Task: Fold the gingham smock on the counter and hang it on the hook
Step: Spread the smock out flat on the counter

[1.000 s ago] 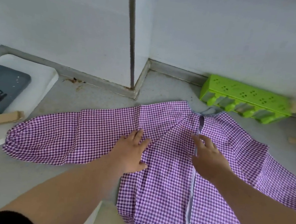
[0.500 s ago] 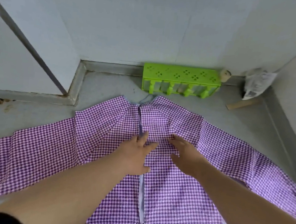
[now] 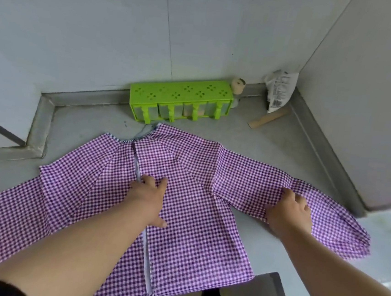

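Observation:
The purple-and-white gingham smock lies spread flat on the grey counter, collar toward the wall, both sleeves stretched out sideways. Its hem hangs over the counter's front edge. My left hand rests flat on the middle of the smock, beside the centre seam, fingers apart. My right hand is on the right sleeve, with its fingers curled into the fabric, which bunches up around them. No hook is in view.
A green plastic spice rack stands against the back wall just beyond the collar. A small jar, a white bag and a wooden stick sit in the right corner. Walls close the back and right.
My right hand has slid from the smock's chest out to the right sleeve and gathered fabric. My left hand stays on the centre seam. The view has turned to the right.

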